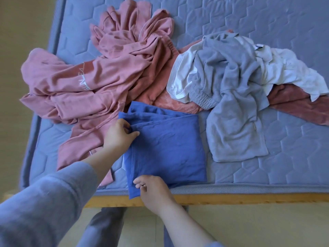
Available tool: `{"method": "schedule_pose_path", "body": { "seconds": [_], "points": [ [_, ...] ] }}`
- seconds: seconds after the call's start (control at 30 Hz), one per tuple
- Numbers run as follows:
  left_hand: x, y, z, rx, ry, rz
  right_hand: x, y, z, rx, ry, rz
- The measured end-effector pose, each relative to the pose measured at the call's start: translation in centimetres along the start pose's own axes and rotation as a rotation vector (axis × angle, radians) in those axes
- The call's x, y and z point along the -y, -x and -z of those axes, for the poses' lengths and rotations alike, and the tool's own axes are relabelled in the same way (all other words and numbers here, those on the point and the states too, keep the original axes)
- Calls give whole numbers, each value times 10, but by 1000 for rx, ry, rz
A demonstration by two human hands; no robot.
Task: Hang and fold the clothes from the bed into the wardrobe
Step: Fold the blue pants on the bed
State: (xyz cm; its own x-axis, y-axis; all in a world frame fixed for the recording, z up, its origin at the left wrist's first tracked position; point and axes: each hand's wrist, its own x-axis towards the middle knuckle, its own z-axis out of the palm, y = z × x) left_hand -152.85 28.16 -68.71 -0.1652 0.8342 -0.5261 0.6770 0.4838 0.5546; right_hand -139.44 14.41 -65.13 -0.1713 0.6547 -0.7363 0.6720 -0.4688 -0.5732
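A: Where's the blue cloth [165,145]?
B: At 6 o'clock on the mattress [267,24], folded to a rough square, with its near corner hanging over the wooden frame [231,197]. The wardrobe isn't in view.
A: And the hands?
B: The left hand [119,136] is at the square's 9 o'clock edge, thumb and fingers pinching the layers where a hem crosses. The right hand [153,191] is at the 7 o'clock corner, fingers curled onto the edge. It looks like a pinch, though the thumb is hidden.
A: What could spoil it?
B: Both grips are on one side. Lifted from there, I'd expect the free side at 3 o'clock to sag and the fold to open. The layers at 12 o'clock are bunched too, so they may slide apart.
A: Anything nearby to catch?
B: The pink hoodie [80,82] at 10 o'clock. Part of it lies under the left wrist, against the blue edge, and a pinch that takes in pink would drag it along. The grey top [235,111] at 3 o'clock is just beside the square, and the white piece [284,70] at 2 o'clock is well apart.
A: And the overhang?
B: A tug toward 6 o'clock could pull the whole square off the bed
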Motion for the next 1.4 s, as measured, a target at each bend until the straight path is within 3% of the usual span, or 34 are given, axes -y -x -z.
{"method": "schedule_pose_path", "body": {
  "seconds": [0.07, 0.17, 0.3, 0.4, 0.5, 0.67, 0.8, 1.07, 1.4],
  "points": [
    [3, 4, 1, 4, -26, 54, -1, 3, 6, -85, 6, 0],
    [11, 16, 1, 18, 35, 163, -9, 4, 29, -342, 4, -13],
    [21, 31, -9, 98, 76, 261, -35, 0, 73, -617, -61, -140],
    [25, 38, -16, 114, 107, 310, -58, -4, 101, -725, -38, -197],
    [25, 43, -23, 83, 122, 342, -77, -9, 120, -643, -12, -297],
    [27, 46, -32, 63, 129, 387, -89, -24, 130, -411, -198, -359],
    [34, 50, -40, 108, 155, 415, -88, -35, 128, -463, -255, -360],
    [17, 72, -36, 42, 227, 292, -73, -27, 132, -423, -346, -333],
    [-69, 119, 49, -59, 289, 76, -1, 48, 187, -529, -354, -119]
  ]
}}
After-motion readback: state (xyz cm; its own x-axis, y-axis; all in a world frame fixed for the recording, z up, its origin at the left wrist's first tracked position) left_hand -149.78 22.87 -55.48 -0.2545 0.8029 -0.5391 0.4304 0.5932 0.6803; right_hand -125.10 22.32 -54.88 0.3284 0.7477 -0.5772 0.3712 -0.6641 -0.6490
